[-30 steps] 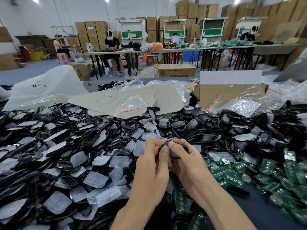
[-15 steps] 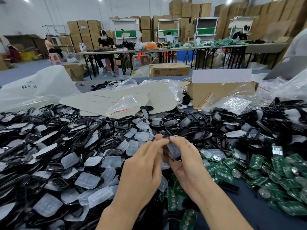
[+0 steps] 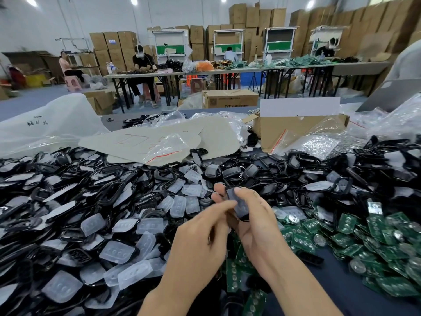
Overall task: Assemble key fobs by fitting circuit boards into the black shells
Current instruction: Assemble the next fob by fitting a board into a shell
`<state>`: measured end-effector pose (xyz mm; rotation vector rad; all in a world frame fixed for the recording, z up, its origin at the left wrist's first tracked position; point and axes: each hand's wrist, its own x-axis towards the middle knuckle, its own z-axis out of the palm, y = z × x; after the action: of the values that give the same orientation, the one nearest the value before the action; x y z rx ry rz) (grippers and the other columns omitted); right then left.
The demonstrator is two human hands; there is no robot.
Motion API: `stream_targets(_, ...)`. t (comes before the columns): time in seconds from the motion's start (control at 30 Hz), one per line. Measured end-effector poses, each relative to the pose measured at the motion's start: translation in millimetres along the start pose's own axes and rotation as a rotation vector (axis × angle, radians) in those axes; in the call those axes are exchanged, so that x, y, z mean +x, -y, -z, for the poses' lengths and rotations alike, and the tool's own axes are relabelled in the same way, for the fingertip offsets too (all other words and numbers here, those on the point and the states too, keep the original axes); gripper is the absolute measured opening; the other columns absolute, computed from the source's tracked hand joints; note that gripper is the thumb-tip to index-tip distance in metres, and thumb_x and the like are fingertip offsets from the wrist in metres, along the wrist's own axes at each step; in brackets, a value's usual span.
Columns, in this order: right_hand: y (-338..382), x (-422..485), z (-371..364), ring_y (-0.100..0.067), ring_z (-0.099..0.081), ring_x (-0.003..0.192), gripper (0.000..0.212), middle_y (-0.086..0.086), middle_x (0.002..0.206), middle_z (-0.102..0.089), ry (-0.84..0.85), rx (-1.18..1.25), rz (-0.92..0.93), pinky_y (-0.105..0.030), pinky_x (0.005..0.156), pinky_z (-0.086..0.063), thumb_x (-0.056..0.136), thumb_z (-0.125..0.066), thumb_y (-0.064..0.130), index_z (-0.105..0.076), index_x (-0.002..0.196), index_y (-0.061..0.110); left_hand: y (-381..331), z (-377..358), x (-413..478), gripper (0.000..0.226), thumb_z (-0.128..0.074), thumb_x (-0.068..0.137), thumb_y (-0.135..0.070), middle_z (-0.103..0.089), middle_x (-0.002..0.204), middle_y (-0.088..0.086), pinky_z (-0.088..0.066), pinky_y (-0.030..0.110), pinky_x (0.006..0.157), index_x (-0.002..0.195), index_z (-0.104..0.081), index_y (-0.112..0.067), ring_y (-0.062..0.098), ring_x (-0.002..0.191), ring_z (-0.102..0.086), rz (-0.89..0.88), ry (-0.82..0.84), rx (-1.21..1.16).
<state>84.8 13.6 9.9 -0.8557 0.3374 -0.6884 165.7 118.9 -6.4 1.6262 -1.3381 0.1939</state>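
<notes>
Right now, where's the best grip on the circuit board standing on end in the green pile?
Pinch the raised upper end of the circuit board across its flat faces, coming from above. It stands nearly upright out of the pile of boards, so that end is clear while its lower end sits buried among neighbours.

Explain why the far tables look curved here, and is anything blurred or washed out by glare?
Head view: the wide-angle lens bows the long grey far tables and tilts the stacked brown cardboard boxes; white ceiling lamps blow out; the left hand is slightly smeared, the right hand gripping the black plastic shell looks sharper; shadows are faint.
</notes>
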Motion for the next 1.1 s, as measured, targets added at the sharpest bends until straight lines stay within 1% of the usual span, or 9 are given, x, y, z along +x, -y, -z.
stream_targets(0.1, -3, 1, 1, -0.020, -0.074, 0.097, 0.032, -0.009, 0.110, -0.076, 0.009, -0.060, 0.009, -0.032, 0.082, -0.061, 0.098, -0.059, 0.018, -0.057, 0.119, -0.006, 1, 0, 4, 0.020, -0.045, 0.099, -0.045, -0.063, 0.072, -0.008, -0.043, 0.032, 0.046, 0.114, -0.058, -0.046, 0.012, 0.049, -0.049, 0.227, -0.102, -0.253)
stream_targets(0.17, -8, 1, 1, -0.021, -0.071, 0.085, 0.010, -0.007, 0.096, -0.074, 0.007, -0.129, 0.007, -0.033, 0.077, -0.060, 0.094, -0.065, 0.019, -0.064, 0.094, 0.009, 1, -1, 7, 0.016, -0.047, 0.099, -0.051, -0.066, 0.076, -0.009, -0.047, 0.027, 0.052, 0.109, -0.058, -0.047, 0.011, 0.058, -0.057, 0.297, -0.087, -0.356)
stream_targets(0.23, -11, 1, -1, -0.021, -0.066, 0.078, 0.013, -0.007, 0.086, -0.069, 0.018, -0.176, 0.013, -0.034, 0.069, -0.057, 0.091, -0.068, 0.020, -0.063, 0.079, 0.019, 0, -1, 9, 0.014, -0.051, 0.097, -0.052, -0.067, 0.074, -0.010, -0.047, 0.020, 0.056, 0.106, -0.058, -0.046, 0.008, 0.062, -0.061, 0.309, -0.050, -0.379)
stream_targets(0.3, -12, 1, -3, -0.022, -0.067, 0.076, 0.012, -0.008, 0.085, -0.069, 0.022, -0.235, 0.030, -0.032, 0.065, -0.056, 0.094, -0.069, 0.021, -0.066, 0.082, 0.020, 1, -2, 9, 0.014, -0.049, 0.096, -0.054, -0.068, 0.072, -0.010, -0.046, 0.018, 0.055, 0.104, -0.056, -0.045, 0.008, 0.059, -0.062, 0.305, -0.070, -0.338)
stream_targets(0.53, -14, -4, -6, -0.025, -0.074, 0.099, 0.019, -0.007, 0.103, -0.077, 0.110, -0.510, 0.146, -0.040, 0.090, -0.060, 0.102, -0.058, 0.017, -0.070, 0.114, 0.025, 10, 4, 10, 0.007, -0.051, 0.098, -0.038, -0.068, 0.064, -0.010, -0.041, 0.010, 0.049, 0.104, -0.053, -0.035, 0.004, 0.052, -0.061, 0.338, -0.224, -0.275)
stream_targets(0.73, -12, -8, -13, -0.016, -0.075, 0.094, 0.021, 0.000, 0.098, -0.078, 0.096, -0.534, 0.206, -0.023, 0.078, -0.059, 0.103, -0.056, 0.011, -0.069, 0.110, 0.026, 7, 5, 10, 0.008, -0.049, 0.100, -0.040, -0.062, 0.063, -0.007, -0.044, 0.023, 0.053, 0.103, -0.056, -0.037, 0.009, 0.054, -0.057, 0.382, -0.217, -0.409)
stream_targets(0.83, -13, -9, -13, -0.016, -0.075, 0.091, 0.022, -0.001, 0.094, -0.079, 0.059, -0.529, 0.252, -0.022, 0.074, -0.058, 0.103, -0.055, 0.011, -0.069, 0.108, 0.027, 3, 3, 11, 0.017, -0.055, 0.098, -0.036, -0.065, 0.070, -0.009, -0.045, 0.021, 0.055, 0.115, -0.053, -0.035, 0.006, 0.059, -0.059, 0.403, -0.144, -0.506)
stream_targets(0.97, -10, -9, -14, -0.038, -0.073, 0.093, 0.024, -0.014, 0.093, -0.077, 0.032, -0.369, 0.215, -0.029, 0.064, -0.060, 0.103, -0.055, 0.011, -0.072, 0.103, 0.028, 0, 0, 12, 0.030, -0.056, 0.100, -0.020, -0.060, 0.070, -0.011, -0.044, 0.015, 0.054, 0.127, -0.051, -0.031, 0.003, 0.058, -0.055, 0.389, -0.089, -0.548)
stream_targets(1.1, -4, -8, -12, -0.020, -0.074, 0.102, 0.030, -0.001, 0.107, -0.078, 0.093, -0.370, 0.200, -0.022, 0.077, -0.059, 0.103, -0.053, 0.014, -0.076, 0.108, 0.033, 5, 2, 15, 0.036, -0.056, 0.100, -0.021, -0.061, 0.071, -0.007, -0.046, 0.024, 0.056, 0.127, -0.050, -0.043, 0.008, 0.059, -0.056, 0.398, -0.157, -0.510)
